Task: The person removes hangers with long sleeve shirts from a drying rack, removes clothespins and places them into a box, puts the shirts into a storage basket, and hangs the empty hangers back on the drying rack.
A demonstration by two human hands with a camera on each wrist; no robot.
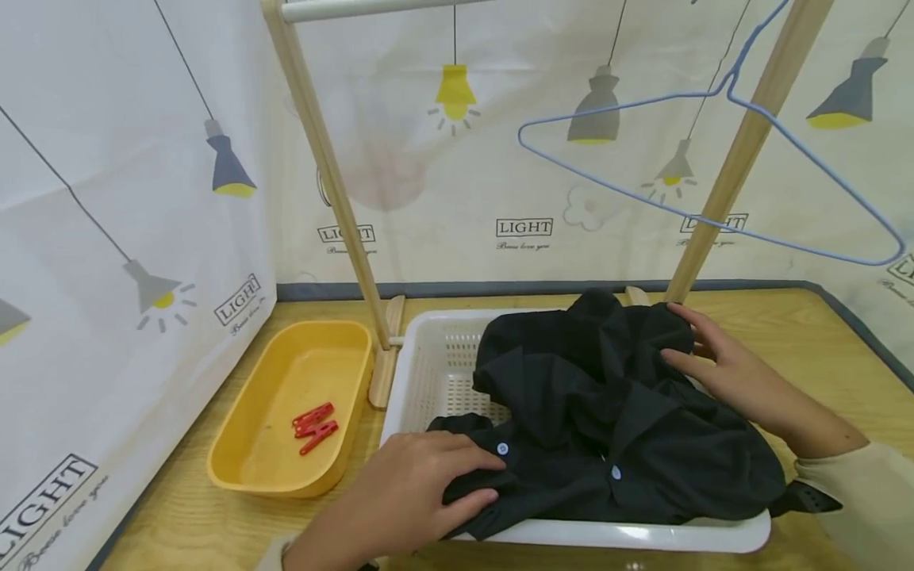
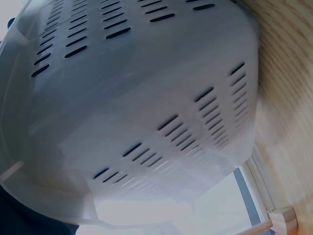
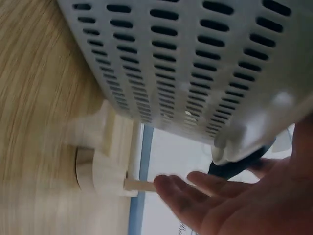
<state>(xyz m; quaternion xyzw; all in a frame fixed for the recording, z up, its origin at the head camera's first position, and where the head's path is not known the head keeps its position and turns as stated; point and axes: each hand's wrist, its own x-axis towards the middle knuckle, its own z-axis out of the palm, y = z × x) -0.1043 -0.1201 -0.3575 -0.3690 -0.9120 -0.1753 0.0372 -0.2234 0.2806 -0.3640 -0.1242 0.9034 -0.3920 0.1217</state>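
A crumpled black button-up shirt point(image 1: 564, 412) with pale buttons lies heaped in a white plastic basket point(image 1: 428, 341), part of it over the front rim. My left hand point(image 1: 414, 488) rests on the shirt at the basket's front left, index finger and thumb apart on the cloth. At the far right, my right hand point(image 1: 735, 373) touches the shirt's upper edge with index finger and thumb spread. In the right wrist view its other fingers point(image 3: 210, 191) extend loosely beside the basket's slotted wall point(image 3: 166, 58). The left wrist view shows only the basket's outside point(image 2: 122, 103), not the hand.
Left of the basket stands a yellow tray point(image 1: 271, 412) with red clothespins point(image 1: 314, 428) inside. A wooden rack point(image 1: 332, 166) with a white crossbar point(image 1: 357, 8) rises behind the basket. A blue wire hanger point(image 1: 607, 178) hangs at the upper right, above the shirt.
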